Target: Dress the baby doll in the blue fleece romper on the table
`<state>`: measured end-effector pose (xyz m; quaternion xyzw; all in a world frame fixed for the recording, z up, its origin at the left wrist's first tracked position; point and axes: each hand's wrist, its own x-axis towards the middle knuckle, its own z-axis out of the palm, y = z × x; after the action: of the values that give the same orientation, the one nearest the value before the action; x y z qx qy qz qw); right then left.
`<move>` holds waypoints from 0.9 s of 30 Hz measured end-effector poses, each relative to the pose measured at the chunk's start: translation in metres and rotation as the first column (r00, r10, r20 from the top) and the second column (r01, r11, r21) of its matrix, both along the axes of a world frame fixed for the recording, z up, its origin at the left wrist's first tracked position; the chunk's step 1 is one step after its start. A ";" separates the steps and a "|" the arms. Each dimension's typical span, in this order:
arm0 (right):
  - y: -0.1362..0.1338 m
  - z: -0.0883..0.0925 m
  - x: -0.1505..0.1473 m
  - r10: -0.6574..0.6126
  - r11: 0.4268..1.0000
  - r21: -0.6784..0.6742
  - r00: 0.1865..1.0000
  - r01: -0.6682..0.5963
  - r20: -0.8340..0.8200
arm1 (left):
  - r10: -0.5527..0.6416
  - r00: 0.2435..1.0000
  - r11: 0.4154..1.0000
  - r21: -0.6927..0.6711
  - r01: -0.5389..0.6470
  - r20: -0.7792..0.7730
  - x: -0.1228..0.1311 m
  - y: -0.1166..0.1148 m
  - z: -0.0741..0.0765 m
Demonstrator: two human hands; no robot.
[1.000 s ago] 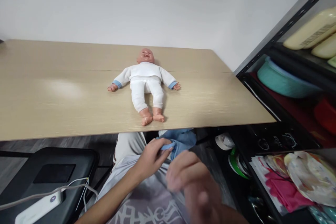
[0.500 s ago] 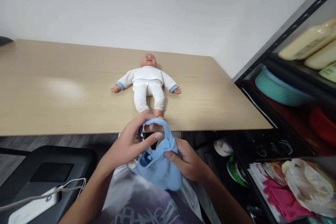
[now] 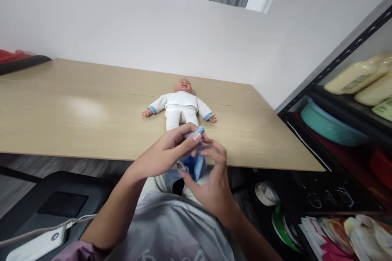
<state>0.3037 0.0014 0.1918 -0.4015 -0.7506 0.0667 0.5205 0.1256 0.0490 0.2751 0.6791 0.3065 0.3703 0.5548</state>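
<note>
My left hand (image 3: 171, 147) pinches the folded upper edge of a small light blue cloth garment (image 3: 199, 167) between thumb and fingers. The cloth hangs below, over my lap at the table's front edge, with a darker blue inside and a bit of print showing; my hands cover much of it. My right hand (image 3: 211, 183) curves around the cloth's right side, thumb and fingers spread apart, fingertips close to the pinched edge. Beyond my hands a baby doll (image 3: 182, 102) in white clothes with blue cuffs lies face up, arms out, its lower legs hidden behind my left hand.
The wooden table (image 3: 92, 130) runs along a wall. At right, a black shelf rack holds bottles (image 3: 355, 79), a teal basin (image 3: 332, 124) and a red container (image 3: 382, 167). A black chair (image 3: 92, 187) at left carries a white power bank (image 3: 36, 240) with a cable.
Both hands have lifted the blue cloth slightly, and its open band is now bunched in my left fingers. My right fingers have spread. The head view has tilted up, showing a window.
</note>
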 end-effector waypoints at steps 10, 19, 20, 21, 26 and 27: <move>0.050 0.054 0.021 0.308 0.785 -0.530 0.944 -0.321 -0.115 | 0.130 0.987 0.844 0.533 -0.061 -0.093 -0.021 0.019 0.009; 0.092 0.083 0.023 0.201 0.648 -0.472 0.732 -0.598 -0.651 | -0.252 0.950 0.868 0.392 0.305 -0.182 -0.015 0.047 -0.073; 0.096 0.087 0.023 0.197 0.651 -0.474 0.735 -0.593 -0.649 | -0.227 0.948 0.870 0.393 0.300 -0.222 -0.008 0.046 -0.078; 0.100 0.091 0.025 0.201 0.653 -0.478 0.744 -0.587 -0.638 | -0.215 0.943 0.869 0.391 0.303 -0.254 -0.003 0.044 -0.082; 0.118 0.103 0.067 0.358 0.683 -0.571 0.890 -0.456 -0.283 | -0.291 0.918 0.855 0.358 0.376 -0.268 -0.004 0.042 -0.085; 0.120 0.104 0.081 0.444 0.666 -0.593 0.879 -0.453 -0.172 | -0.278 0.922 0.864 0.349 0.363 -0.269 -0.009 0.041 -0.082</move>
<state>0.3845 0.1211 0.2960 -0.3514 -0.7587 0.4363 0.3325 0.1163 0.0901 0.1927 0.8529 0.1651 0.2524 0.4262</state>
